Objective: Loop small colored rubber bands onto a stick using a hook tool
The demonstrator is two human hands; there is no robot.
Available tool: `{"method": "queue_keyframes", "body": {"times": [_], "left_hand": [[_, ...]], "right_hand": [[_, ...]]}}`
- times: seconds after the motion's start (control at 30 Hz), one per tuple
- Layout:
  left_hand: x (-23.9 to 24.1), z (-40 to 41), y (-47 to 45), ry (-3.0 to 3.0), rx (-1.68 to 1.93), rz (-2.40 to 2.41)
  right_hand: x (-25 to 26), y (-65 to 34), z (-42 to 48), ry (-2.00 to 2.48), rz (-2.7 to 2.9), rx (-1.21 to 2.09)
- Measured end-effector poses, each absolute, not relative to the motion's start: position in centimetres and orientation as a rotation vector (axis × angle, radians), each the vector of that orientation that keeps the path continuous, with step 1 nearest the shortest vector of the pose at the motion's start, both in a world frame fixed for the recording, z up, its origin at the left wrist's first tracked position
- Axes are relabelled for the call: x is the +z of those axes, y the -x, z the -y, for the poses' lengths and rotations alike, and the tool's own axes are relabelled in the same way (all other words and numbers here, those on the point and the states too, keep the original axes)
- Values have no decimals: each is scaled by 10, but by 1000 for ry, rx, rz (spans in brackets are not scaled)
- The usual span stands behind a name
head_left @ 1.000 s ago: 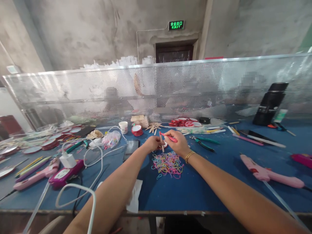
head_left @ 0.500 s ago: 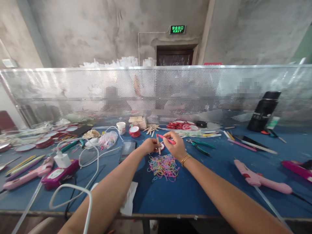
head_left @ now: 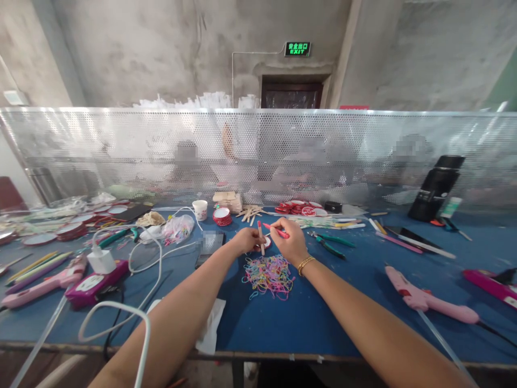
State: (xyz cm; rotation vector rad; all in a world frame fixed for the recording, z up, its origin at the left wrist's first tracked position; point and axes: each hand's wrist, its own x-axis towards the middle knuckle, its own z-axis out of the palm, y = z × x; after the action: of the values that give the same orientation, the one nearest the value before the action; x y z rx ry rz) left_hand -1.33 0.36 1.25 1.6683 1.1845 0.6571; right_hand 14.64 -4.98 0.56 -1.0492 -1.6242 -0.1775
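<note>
Stick [head_left: 262, 247] runs nearly upright in the view, its upper end leaning slightly left, its lower end pointing toward a pile of coloured loops [head_left: 270, 276] on the blue table [head_left: 315, 328]. The left hand [head_left: 247, 241] pinches it. The right hand [head_left: 293, 240] grasps a red pen [head_left: 281, 233], whose long axis slants from lower right to upper left, tip toward the stick's upper part; whether they touch, I cannot tell.

Diffuse moderate light, soft shadows on blue table [head_left: 250, 328] near 6 o'clock, perforated screen [head_left: 351, 145] glare-streaked toward 2–3, edges wide-angle stretched.
</note>
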Motion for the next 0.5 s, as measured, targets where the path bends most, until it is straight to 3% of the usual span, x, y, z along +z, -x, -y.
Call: {"method": "queue_keyframes", "body": {"times": [0.5], "left_hand": [[12,-3,13,-1680,656,-1165]], "right_hand": [[5,-147,50,1003,1654,-147]]}}
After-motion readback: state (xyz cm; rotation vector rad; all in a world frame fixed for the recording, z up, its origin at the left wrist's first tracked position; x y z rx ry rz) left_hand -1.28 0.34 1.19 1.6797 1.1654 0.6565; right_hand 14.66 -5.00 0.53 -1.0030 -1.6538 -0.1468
